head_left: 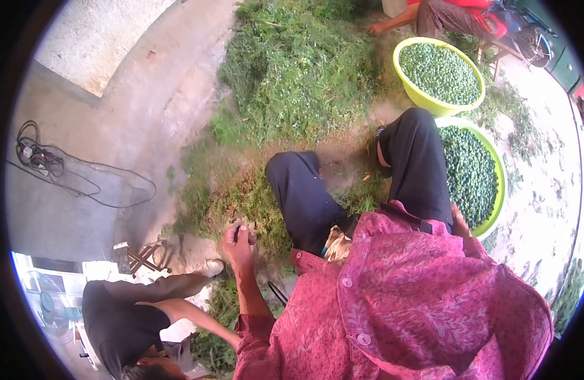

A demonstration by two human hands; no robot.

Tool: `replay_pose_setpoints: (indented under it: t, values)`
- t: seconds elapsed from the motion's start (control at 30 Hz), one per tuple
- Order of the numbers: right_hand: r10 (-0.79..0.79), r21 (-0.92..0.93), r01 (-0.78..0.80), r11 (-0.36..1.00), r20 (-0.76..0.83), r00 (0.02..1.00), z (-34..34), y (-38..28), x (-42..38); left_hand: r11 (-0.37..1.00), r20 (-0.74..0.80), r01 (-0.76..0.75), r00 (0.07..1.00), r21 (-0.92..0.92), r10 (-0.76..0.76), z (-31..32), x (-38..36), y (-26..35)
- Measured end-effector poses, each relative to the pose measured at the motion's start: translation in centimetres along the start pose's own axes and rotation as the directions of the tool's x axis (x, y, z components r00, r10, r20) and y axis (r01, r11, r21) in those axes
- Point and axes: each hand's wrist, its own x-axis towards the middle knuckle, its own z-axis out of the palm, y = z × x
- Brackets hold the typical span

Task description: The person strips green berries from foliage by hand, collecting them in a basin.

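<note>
My left hand point(240, 244) is raised beside my left knee, over scattered plant stems point(241, 206). Its fingers are curled together; what they hold, if anything, is too small to make out. At my right thigh, my right hand point(458, 223) shows only in part next to the near yellow-green basin point(502, 183), its fingers mostly hidden by the trouser leg and shirt. Small round green pods or berries point(468, 168) fill that basin. A large heap of cut green plants point(292, 76) lies in front of my knees.
A second yellow basin point(425, 104) of green pods stands farther off, by a seated person in red point(456, 16). Another person in dark clothes point(127, 316) bends at lower left, near a wooden folding stool point(143, 256). Tangled cables point(41, 155) lie on the concrete.
</note>
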Motion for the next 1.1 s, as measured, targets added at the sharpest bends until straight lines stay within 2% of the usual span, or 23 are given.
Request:
replay_pose_setpoints:
  t: [0.1, 0.17, 0.27, 0.3, 0.37, 0.5, 0.57, 0.6, 0.63, 0.7, 0.73, 0.8, 0.83, 0.87, 0.9, 0.97, 1.0, 1.03, 1.1]
  values:
    - [0.111, 0.066, -0.111, 0.992, 0.008, 0.994, -0.4, -0.3, -0.5, 0.999, 0.002, 0.02, 1.0, -0.036, -0.02, -0.3, 0.3, 0.0]
    - [0.186, 0.099, -0.188, 0.977, 0.03, 0.982, -0.5, -0.7, -0.7, 0.999, -0.044, -0.034, 0.998, -0.007, 0.033, 0.1, 0.6, 1.9]
    - [0.292, 0.134, -0.3, 0.945, 0.076, 0.953, -0.5, -1.3, 0.2, 0.999, -0.057, -0.031, 0.998, -0.016, 0.03, 0.9, 1.3, 4.1]
    - [0.691, 0.652, -0.577, 0.492, 0.11, 0.714, -1.0, -1.0, 2.1, 0.999, -0.06, -0.045, 0.997, -0.026, 0.044, 1.0, 1.7, 4.0]
    - [0.708, 0.742, -0.507, 0.439, 0.062, 0.703, -1.9, -1.2, 4.5, 0.999, -0.058, -0.046, 0.997, -0.029, 0.044, 1.1, 2.8, 3.3]
    - [0.623, 0.656, -0.465, 0.595, -0.01, 0.782, -2.5, -4.5, 8.5, 0.999, -0.038, -0.027, 0.999, -0.044, 0.025, 2.5, 5.7, 1.5]
    - [0.641, 0.541, -0.523, 0.658, -0.039, 0.766, -1.2, -7.2, 10.6, 0.998, -0.036, -0.008, 0.999, -0.064, 0.005, 4.0, 7.1, 0.8]
    - [0.649, 0.54, -0.544, 0.642, -0.005, 0.761, -0.5, -7.4, 12.2, 0.996, -0.008, 0.04, 0.999, -0.075, -0.041, 4.9, 7.9, 0.6]
    - [0.513, 0.605, -0.55, 0.576, 0.257, 0.819, -1.6, -4.9, 14.1, 0.993, -0.036, 0.068, 0.997, -0.092, -0.071, 5.9, 8.4, 0.7]
    - [0.314, 0.573, -0.602, 0.556, 0.526, 0.79, -0.8, -3.5, 18.2, 0.988, 0.023, 0.094, 0.995, -0.126, -0.092, 8.2, 10.0, 0.9]
    - [0.32, 0.554, -0.618, 0.557, 0.544, 0.776, 1.6, -4.8, 20.0, 0.986, 0.05, 0.105, 0.994, -0.129, -0.1, 9.2, 10.9, 0.5]
    - [0.536, 0.529, -0.529, 0.663, 0.158, 0.829, 7.3, -7.5, 23.1, 0.988, 0.067, 0.114, 0.992, -0.105, -0.107, 11.1, 13.4, -0.6]
    - [0.564, 0.379, -0.602, 0.703, 0.219, 0.797, 8.8, -8.5, 25.2, 0.991, 0.099, 0.108, 0.99, -0.083, -0.1, 12.3, 14.7, -1.1]
    - [0.576, 0.326, -0.619, 0.714, 0.228, 0.785, 11.0, -8.7, 27.2, 0.999, 0.127, 0.045, 0.991, 0.003, -0.045, 13.4, 16.0, -1.1]
    - [0.587, 0.275, -0.634, 0.723, 0.238, 0.774, 13.6, -8.6, 29.0, 0.998, 0.122, 0.058, 0.991, 0.011, -0.059, 14.6, 17.5, -1.7]
    - [0.537, 0.222, -0.629, 0.745, 0.361, 0.763, 18.6, -8.1, 32.1, 0.994, 0.263, 0.021, 0.964, 0.112, -0.05, 17.0, 19.9, -3.1]
    - [0.509, 0.121, -0.596, 0.794, 0.405, 0.759, 21.2, -7.4, 33.6, 0.992, 0.261, 0.032, 0.963, 0.121, -0.063, 18.3, 20.9, -2.9]
    - [0.485, 0.023, -0.552, 0.833, 0.45, 0.75, 23.6, -6.5, 34.9, 0.992, 0.325, 0.038, 0.943, 0.123, -0.077, 19.5, 21.6, -2.2]
    - [0.469, -0.148, -0.483, 0.863, 0.586, 0.661, 28.4, -3.9, 37.9, 0.989, 0.389, 0.053, 0.915, 0.136, -0.103, 22.1, 23.0, -3.0]
